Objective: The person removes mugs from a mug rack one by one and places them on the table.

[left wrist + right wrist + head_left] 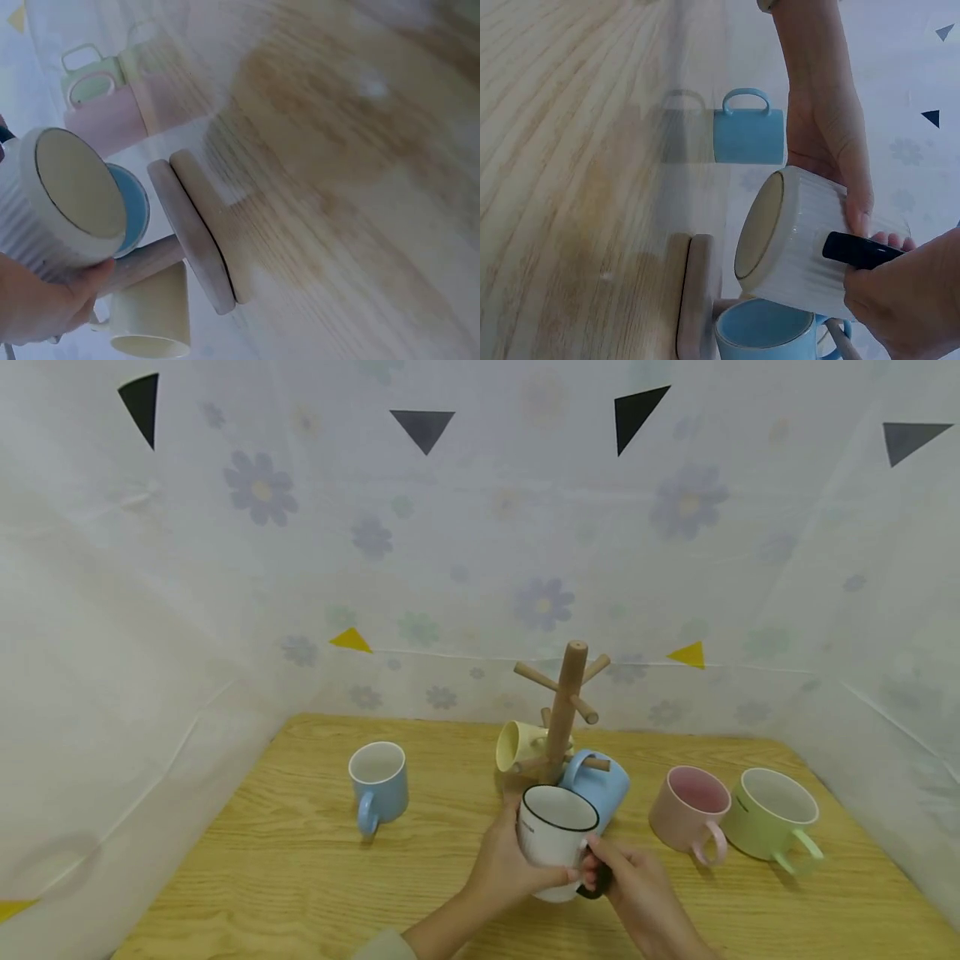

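A white mug point(551, 847) with a black rim and black handle is held between both hands above the table, in front of the rack. My left hand point(504, 858) wraps its side, with the thumb across the front. Fingers of my right hand point(633, 881) curl around the black handle point(861, 250). Just behind stands a wooden mug rack point(567, 702) with several pegs. On its lower pegs hang a yellow mug point(517, 746) and a blue mug point(606, 781), both tilted. In the left wrist view, the white mug's base point(81, 184) faces the camera.
A light blue mug point(382, 785) stands upright at the left of the wooden table point(300, 877). To the right stand a pink mug point(678, 818) and a light green mug point(761, 827), side by side. A flowered white curtain point(465, 552) hangs behind the table.
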